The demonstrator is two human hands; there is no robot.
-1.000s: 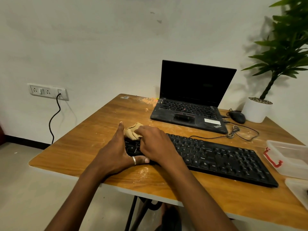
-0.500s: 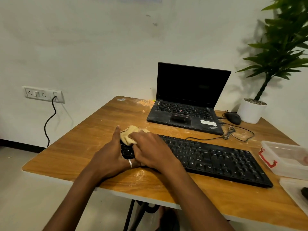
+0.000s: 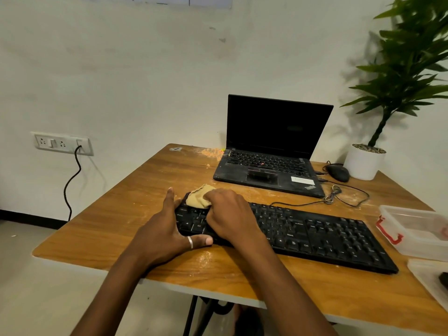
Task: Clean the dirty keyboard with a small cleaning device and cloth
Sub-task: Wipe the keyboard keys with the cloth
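step: we wipe the keyboard (image 3: 315, 235) left corner | right hand (image 3: 230, 214) clutches cloth (image 3: 197, 197), left hand (image 3: 162, 229) flat, bracing | next: likely sweep rightward

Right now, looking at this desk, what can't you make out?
All in the head view.
- Most of the cloth: covered by the right hand.
- Keyboard keys beneath that hand: hidden.
- Dark object in the tray: cut off by the right edge.
- Laptop sticker text: too small to read.
- Clear box contents: blurred, cut off by the right edge.
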